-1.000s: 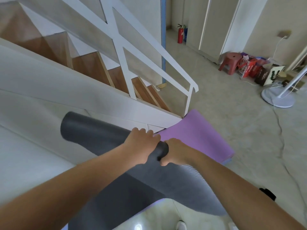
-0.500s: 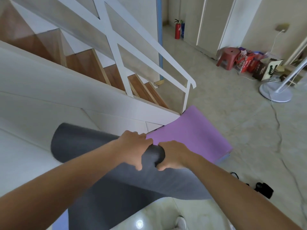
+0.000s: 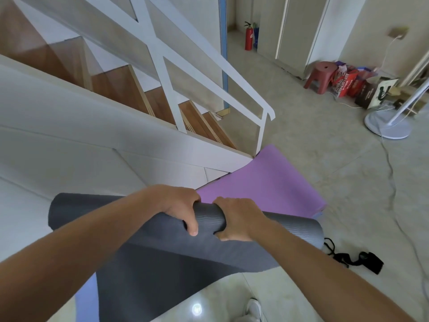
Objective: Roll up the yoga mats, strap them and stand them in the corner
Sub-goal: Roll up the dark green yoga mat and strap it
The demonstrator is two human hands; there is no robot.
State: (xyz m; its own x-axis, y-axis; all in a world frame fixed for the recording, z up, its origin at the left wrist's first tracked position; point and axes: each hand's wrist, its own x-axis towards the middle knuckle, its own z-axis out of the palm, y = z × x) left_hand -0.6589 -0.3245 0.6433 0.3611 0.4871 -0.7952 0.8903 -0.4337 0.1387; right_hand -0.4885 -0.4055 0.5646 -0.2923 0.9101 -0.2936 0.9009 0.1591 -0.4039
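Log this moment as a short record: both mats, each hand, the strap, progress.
grey mat: partly rolled, roll held in both hands, loose part trailing toward the person
purple mat: unrolled, flat on the floor beyond the roll, at the foot of the staircase
left hand: grips the roll from above
right hand: grips the roll beside the left
strap: black, loose on the floor near the roll's right end
progress: no mat strapped or stood up yet

head cam | worn high | faces forward-down | close over hands [image 3: 204, 214] | single view
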